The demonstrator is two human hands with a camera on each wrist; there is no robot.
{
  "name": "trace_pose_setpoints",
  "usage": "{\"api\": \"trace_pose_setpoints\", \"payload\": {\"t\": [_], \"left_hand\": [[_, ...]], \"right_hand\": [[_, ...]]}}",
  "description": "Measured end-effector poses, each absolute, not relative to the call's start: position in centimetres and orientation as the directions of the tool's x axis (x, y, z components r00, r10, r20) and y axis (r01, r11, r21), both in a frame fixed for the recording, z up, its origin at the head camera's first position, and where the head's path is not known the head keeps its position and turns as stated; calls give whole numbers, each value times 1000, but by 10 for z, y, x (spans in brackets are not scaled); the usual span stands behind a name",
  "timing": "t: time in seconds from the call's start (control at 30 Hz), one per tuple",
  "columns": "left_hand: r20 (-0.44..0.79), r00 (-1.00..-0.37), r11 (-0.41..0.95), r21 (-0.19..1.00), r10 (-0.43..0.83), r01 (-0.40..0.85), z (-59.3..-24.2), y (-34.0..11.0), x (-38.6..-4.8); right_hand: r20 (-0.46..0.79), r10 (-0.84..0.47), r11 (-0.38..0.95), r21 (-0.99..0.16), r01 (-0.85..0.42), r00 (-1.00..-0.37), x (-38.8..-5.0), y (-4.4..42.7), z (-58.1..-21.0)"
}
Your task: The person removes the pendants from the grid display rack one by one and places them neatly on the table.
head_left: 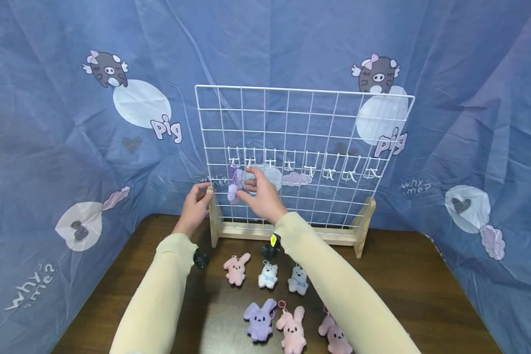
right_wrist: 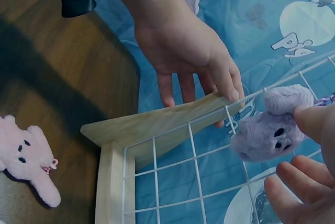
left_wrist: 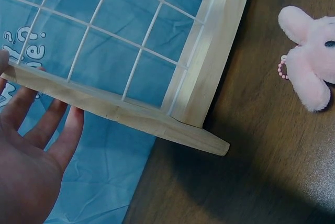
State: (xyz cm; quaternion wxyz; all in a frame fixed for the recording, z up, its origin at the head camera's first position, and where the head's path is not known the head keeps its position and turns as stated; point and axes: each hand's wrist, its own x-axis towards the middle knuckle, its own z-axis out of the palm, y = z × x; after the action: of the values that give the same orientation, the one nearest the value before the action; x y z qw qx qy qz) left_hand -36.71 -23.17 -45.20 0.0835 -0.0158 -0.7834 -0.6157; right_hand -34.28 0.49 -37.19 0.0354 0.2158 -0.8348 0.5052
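Observation:
A white wire grid rack (head_left: 265, 88) stands upright on a wooden base. My left hand (head_left: 193, 210) grips the top of its left wooden side leg (head_left: 214, 227), thumb on the near side and fingers behind. From the leftmost hook (head_left: 234, 161) hangs a small purple plush bunny keychain (head_left: 233, 191), its purple chain partly visible in the right wrist view. Just right of it is my right hand (head_left: 265, 197). The thumb touches the plush (right_wrist: 267, 132), while the other fingers stay loosely bent and apart from it.
Several more hooks (head_left: 329, 173) line the grid to the right. On the brown table lie pink bunnies (head_left: 235, 271), white plush toys (head_left: 268, 275) with bows, and a purple bunny (head_left: 260, 322). A blue printed cloth (head_left: 265, 44) hangs behind.

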Motion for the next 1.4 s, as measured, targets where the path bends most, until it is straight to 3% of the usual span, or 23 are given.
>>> {"api": "trace_pose_setpoints", "payload": {"t": [1.4], "left_hand": [[143, -985, 236, 964, -92, 118, -449, -230, -364]], "right_hand": [[296, -276, 424, -816, -392, -914, -345, -20, -361]]}}
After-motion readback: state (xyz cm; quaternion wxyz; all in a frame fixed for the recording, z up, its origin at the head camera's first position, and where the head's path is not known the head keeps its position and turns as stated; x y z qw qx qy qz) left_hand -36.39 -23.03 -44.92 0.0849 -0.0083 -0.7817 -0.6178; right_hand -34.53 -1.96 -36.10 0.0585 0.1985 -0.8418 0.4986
